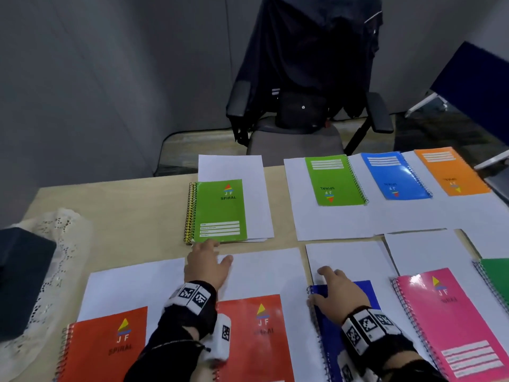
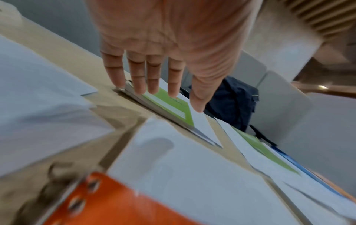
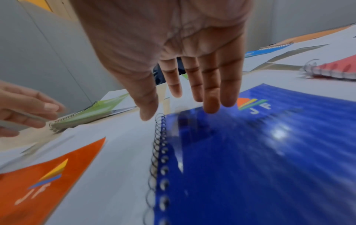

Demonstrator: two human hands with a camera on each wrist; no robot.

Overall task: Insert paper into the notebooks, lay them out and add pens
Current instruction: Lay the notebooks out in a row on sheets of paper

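Observation:
Spiral notebooks lie on white sheets across the table. My left hand (image 1: 207, 264) is open, its straight fingertips (image 2: 141, 85) at the near edge of a green notebook (image 1: 219, 212) that lies on a paper sheet (image 1: 234, 168). My right hand (image 1: 337, 290) hovers open over the top of a dark blue notebook (image 3: 250, 152), fingers (image 3: 212, 99) straight, close above the cover. Two orange-red notebooks (image 1: 110, 346) (image 1: 256, 337) lie near the front, a pink one (image 1: 451, 318) at the right. No pens are in view.
Green (image 1: 334, 180), light blue (image 1: 394, 175) and orange (image 1: 450, 170) notebooks sit along the far right on paper. A dark green notebook (image 1: 495, 274) peeks in at the right edge. A lace cloth (image 1: 55, 249) with a dark box (image 1: 22, 279) lies left. An office chair (image 1: 303, 111) stands beyond the table.

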